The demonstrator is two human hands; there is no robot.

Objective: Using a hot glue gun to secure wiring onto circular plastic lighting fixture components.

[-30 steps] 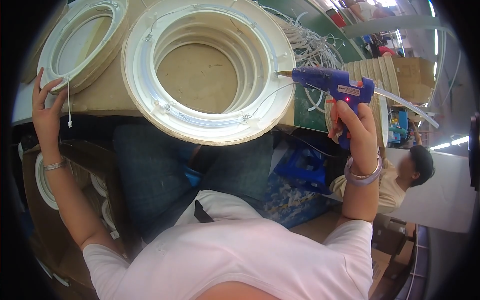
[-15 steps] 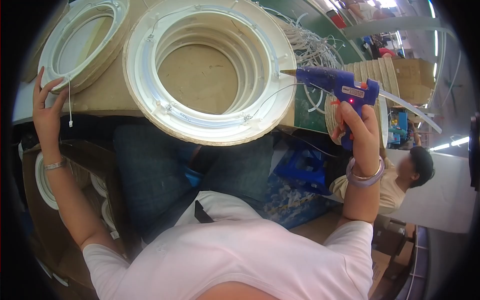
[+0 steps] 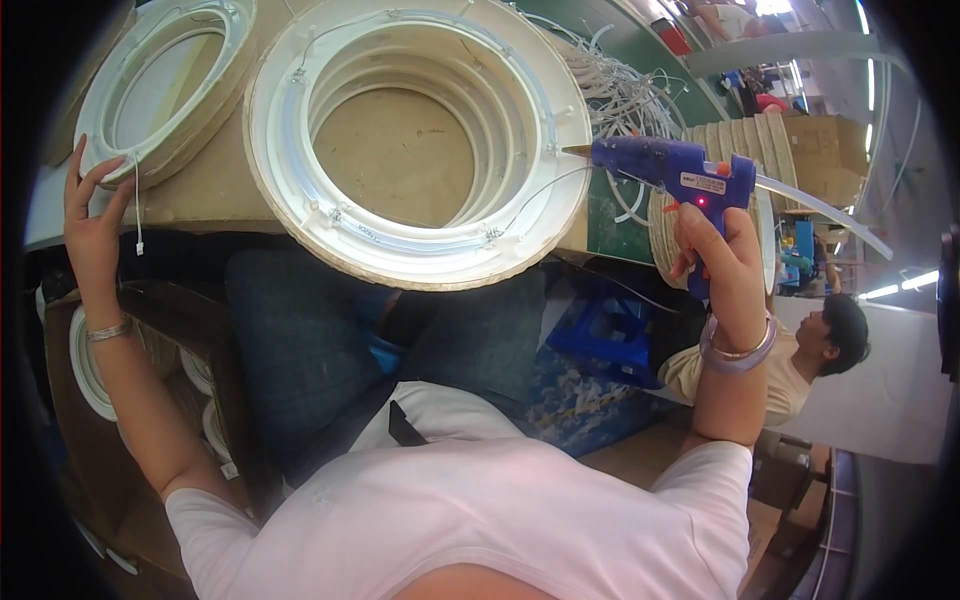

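Note:
My right hand (image 3: pixel 722 245) is closed round the handle of a blue hot glue gun (image 3: pixel 655 165), which has a small red light lit. Its nozzle points left, with the tip at the right side of a white ring-shaped frame (image 3: pixel 400 258) on top of a stack of rings. A clear tube (image 3: pixel 298 165) and a thin wire run around this frame. At the left, my left hand (image 3: pixel 95 215) has its fingers spread against the near edge of another ring stack (image 3: pixel 140 160). A white wire with a small connector (image 3: pixel 140 225) hangs beside those fingers.
Behind the glue gun lies a tangle of clear tubes and wires (image 3: pixel 630 95) on the green bench. More stacked rings (image 3: pixel 700 235) stand to the right. An open carton (image 3: pixel 160 300) of white rings sits low left. A blue stool (image 3: pixel 605 340) and another person (image 3: pixel 790 370) are at the right.
The ring stack in front of me has shifted very slightly. My right wrist has moved a little to the right, with the glue gun tip still at the frame. My left hand stays put.

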